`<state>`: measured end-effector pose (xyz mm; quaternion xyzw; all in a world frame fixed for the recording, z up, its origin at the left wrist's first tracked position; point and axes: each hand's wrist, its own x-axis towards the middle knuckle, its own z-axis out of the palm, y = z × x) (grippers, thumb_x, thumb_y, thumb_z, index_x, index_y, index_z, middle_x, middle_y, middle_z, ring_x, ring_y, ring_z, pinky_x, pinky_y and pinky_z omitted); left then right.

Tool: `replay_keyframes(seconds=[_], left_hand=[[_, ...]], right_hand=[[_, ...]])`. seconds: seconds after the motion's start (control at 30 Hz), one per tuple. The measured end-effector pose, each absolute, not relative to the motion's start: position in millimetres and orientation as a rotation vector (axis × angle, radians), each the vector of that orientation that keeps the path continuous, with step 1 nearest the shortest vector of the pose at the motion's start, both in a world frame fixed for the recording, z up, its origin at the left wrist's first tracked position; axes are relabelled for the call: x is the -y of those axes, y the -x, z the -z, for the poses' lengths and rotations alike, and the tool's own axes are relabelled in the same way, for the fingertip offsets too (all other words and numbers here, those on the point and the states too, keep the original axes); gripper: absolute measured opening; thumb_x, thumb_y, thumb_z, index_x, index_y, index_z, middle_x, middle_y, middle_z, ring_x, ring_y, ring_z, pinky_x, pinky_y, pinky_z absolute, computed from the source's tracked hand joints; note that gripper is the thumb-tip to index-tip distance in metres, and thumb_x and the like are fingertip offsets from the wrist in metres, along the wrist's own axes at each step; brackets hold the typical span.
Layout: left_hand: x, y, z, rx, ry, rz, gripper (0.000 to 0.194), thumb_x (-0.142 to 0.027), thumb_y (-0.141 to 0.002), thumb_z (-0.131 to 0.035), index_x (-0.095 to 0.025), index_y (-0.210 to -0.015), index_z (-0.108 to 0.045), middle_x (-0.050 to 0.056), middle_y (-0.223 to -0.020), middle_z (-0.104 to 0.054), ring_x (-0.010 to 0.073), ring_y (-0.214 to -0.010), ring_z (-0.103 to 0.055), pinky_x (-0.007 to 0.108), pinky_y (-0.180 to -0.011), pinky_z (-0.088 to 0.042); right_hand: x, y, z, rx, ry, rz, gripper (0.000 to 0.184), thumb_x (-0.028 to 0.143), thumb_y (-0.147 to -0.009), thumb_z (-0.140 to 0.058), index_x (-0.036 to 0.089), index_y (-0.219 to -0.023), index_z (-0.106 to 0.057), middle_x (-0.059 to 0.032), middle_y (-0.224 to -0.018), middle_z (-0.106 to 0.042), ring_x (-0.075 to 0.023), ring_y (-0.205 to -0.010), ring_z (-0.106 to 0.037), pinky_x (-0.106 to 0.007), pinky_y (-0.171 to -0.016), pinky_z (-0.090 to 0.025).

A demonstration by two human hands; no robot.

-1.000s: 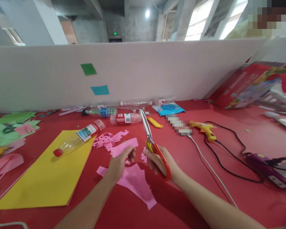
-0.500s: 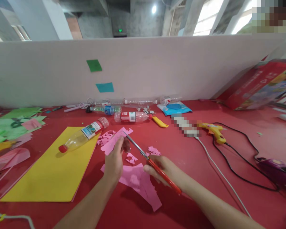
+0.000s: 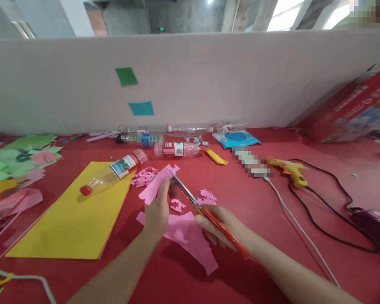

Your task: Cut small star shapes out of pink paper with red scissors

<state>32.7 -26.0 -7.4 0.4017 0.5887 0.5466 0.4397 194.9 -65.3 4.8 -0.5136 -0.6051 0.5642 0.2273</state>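
Pinched in my left hand [image 3: 158, 211] is a piece of pink paper [image 3: 154, 188] with a jagged upper edge. My right hand [image 3: 223, 226] is closed around red-handled scissors [image 3: 220, 228], whose blades reach up and left to the paper's top edge. Below both hands lies a larger pink paper sheet [image 3: 190, 236] with an irregular outline. Small pink cut-outs form a pile [image 3: 144, 177] left of the held paper and another pile [image 3: 208, 197] beyond my right hand. A pink scrap [image 3: 177, 205] lies between the hands.
On the left, a bottle with a red cap [image 3: 106, 176] rests on yellow sheets [image 3: 66, 223]. Another bottle [image 3: 177, 149], a yellow cutter [image 3: 217, 157] and a blue wipes pack [image 3: 236, 139] lie farther back. A glue gun [image 3: 291, 171] with a black cord is at right.
The view has tilted down slightly, so things on the table sit a little higher. The scissor blades stay at the paper's top edge, and both hands keep their hold.
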Motion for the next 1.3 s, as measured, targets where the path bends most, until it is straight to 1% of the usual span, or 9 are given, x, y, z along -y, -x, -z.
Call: replay_keyframes(seconds=[0.1,0.23,0.33,0.53,0.73,0.97,1.1,1.3], left_hand=[[28,-33,4,-1.482,-1.047,-1.313,0.040,-0.044,-0.086,-0.051,-0.021,-0.053,-0.056,0.001,-0.057,-0.060,0.0148,-0.059,-0.055,0.027,-0.064,-0.044],[30,-34,0,-1.476,-1.066,-1.318,0.040,-0.042,-0.087,-0.049,-0.022,-0.052,-0.055,0.000,-0.054,-0.056,0.0153,-0.058,-0.054,0.026,-0.062,-0.044],[30,-34,0,-1.505,-1.065,-1.291,0.042,-0.043,-0.087,-0.049,-0.023,-0.052,-0.056,0.000,-0.052,-0.054,0.0155,-0.058,-0.053,0.026,-0.063,-0.043],[29,-32,9,-1.469,-1.025,-1.278,0.042,-0.049,-0.086,-0.051,-0.022,-0.054,-0.055,0.000,-0.059,-0.060,0.0151,-0.062,-0.054,0.026,-0.067,-0.043],[25,-32,22,-1.317,-0.971,-1.336,0.040,-0.052,-0.084,-0.052,-0.021,-0.058,-0.053,-0.001,-0.060,-0.057,0.0128,-0.063,-0.052,0.025,-0.070,-0.043],[23,-33,26,-1.289,-0.967,-1.363,0.039,-0.052,-0.083,-0.053,-0.021,-0.060,-0.055,0.000,-0.060,-0.057,0.0133,-0.061,-0.052,0.026,-0.068,-0.044],[23,-34,24,-1.271,-0.976,-1.386,0.038,-0.049,-0.084,-0.053,-0.020,-0.059,-0.054,-0.001,-0.060,-0.056,0.0126,-0.060,-0.051,0.025,-0.065,-0.043],[23,-33,23,-1.290,-0.974,-1.373,0.039,-0.051,-0.083,-0.054,-0.021,-0.059,-0.055,0.000,-0.059,-0.057,0.0135,-0.061,-0.052,0.027,-0.065,-0.043]], right_hand=[[64,-195,0,1.689,1.416,-1.548,0.046,0.061,-0.077,-0.061,0.022,-0.064,-0.040,0.0062,-0.043,-0.047,-0.0077,-0.037,-0.042,-0.019,-0.038,-0.034],[64,-196,4,1.678,1.395,-1.574,0.045,0.061,-0.079,-0.059,0.022,-0.065,-0.041,0.0062,-0.042,-0.047,-0.0074,-0.034,-0.040,-0.019,-0.035,-0.031],[65,-195,4,1.666,1.387,-1.592,0.046,0.063,-0.079,-0.057,0.022,-0.066,-0.043,0.0063,-0.041,-0.047,-0.0071,-0.033,-0.038,-0.018,-0.034,-0.030],[67,-194,2,1.662,1.370,-1.618,0.048,0.066,-0.080,-0.053,0.021,-0.067,-0.044,0.0066,-0.040,-0.045,-0.0068,-0.033,-0.036,-0.018,-0.034,-0.029],[70,-191,1,1.599,1.378,-1.581,0.048,0.066,-0.080,-0.052,0.021,-0.066,-0.043,0.0082,-0.039,-0.043,-0.0057,-0.032,-0.034,-0.017,-0.035,-0.029],[70,-191,7,1.585,1.354,-1.570,0.046,0.063,-0.081,-0.054,0.021,-0.066,-0.043,0.0090,-0.036,-0.041,-0.0056,-0.030,-0.031,-0.018,-0.033,-0.026],[69,-191,9,1.562,1.377,-1.565,0.045,0.061,-0.081,-0.056,0.021,-0.065,-0.043,0.0092,-0.036,-0.041,-0.0059,-0.030,-0.032,-0.018,-0.034,-0.027],[69,-190,11,1.538,1.387,-1.569,0.046,0.064,-0.079,-0.055,0.022,-0.065,-0.043,0.0092,-0.035,-0.041,-0.0060,-0.029,-0.031,-0.018,-0.031,-0.026]])
